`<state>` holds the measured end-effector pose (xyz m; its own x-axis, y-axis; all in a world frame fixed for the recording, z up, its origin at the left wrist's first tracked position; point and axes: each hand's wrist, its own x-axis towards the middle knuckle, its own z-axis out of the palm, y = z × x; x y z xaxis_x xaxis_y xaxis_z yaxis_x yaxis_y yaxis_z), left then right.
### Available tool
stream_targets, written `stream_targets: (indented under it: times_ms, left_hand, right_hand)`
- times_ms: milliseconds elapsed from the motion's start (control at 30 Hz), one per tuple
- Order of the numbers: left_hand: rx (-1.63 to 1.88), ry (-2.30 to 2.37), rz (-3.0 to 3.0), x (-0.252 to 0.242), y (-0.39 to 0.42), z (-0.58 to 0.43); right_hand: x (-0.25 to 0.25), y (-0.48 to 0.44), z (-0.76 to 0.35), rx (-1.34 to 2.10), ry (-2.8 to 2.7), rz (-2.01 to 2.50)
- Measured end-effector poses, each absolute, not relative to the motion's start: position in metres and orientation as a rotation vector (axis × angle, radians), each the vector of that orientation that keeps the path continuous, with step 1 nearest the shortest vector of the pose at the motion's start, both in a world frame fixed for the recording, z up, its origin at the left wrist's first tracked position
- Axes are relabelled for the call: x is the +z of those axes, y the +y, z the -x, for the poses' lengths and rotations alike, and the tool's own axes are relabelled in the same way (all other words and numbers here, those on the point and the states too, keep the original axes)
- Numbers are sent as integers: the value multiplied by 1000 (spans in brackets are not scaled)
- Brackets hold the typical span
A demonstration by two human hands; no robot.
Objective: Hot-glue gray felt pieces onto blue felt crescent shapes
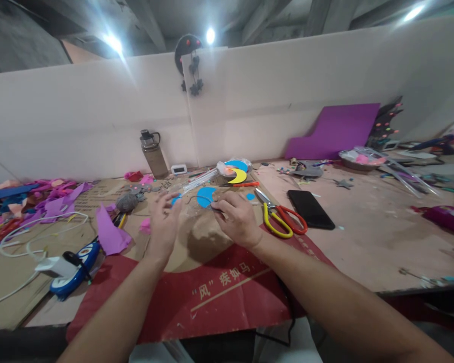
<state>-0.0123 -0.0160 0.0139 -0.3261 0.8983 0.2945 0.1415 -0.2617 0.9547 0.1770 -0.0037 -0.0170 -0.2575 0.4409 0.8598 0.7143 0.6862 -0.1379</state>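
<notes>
My left hand (162, 224) is raised over the cardboard with its fingers loosely bent and apart. Just behind its fingertips shows a small blue disc (176, 199), apparently not gripped. My right hand (236, 218) pinches a thin grey strand of yarn (199, 197), whose free end curves left across a larger blue disc (206, 196). Beyond the right hand lies another small blue piece (250, 196). A yellow crescent (237, 176) rests on a bowl at the back. Scissors (283, 218) with a yellow and a red handle lie right of my right hand.
A black phone (310, 209) lies beyond the scissors. At left are a ball of grey yarn (126, 201), purple scraps (111, 232), a blue power strip (75, 269) with white cables and a heap of coloured pieces. A bottle (154, 156) stands against the white partition.
</notes>
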Motion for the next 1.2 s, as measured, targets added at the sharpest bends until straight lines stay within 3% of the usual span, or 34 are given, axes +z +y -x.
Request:
stream_targets:
  times_ms: [67, 133, 267, 367, 600, 1033, 1200]
  left_hand:
    - [1906, 1550, -1512, 18, -17, 18]
    - [1928, 1524, -1608, 17, -19, 18]
    - [1297, 1144, -1405, 2, -21, 2]
    - [1078, 870, -1121, -6, -19, -8]
    - [1134, 808, -861, -6, -11, -1]
    - [1035, 967, -725, -9, -2, 5]
    - [1125, 956, -917, -16, 3, 8]
  right_hand:
    - [-17, -3, -179, -345, -1883, 923]
    - [-16, -2, -180, -333, -1879, 959]
    - [-16, -1, -180, -339, -1910, 994]
    - [-16, -3, -178, -401, -1966, 972]
    - [-11, -11, -174, -580, -2100, 867]
    - [-17, -3, -173, -552, -2228, 868]
    - [-9, -9, -172, -386, -2266, 943]
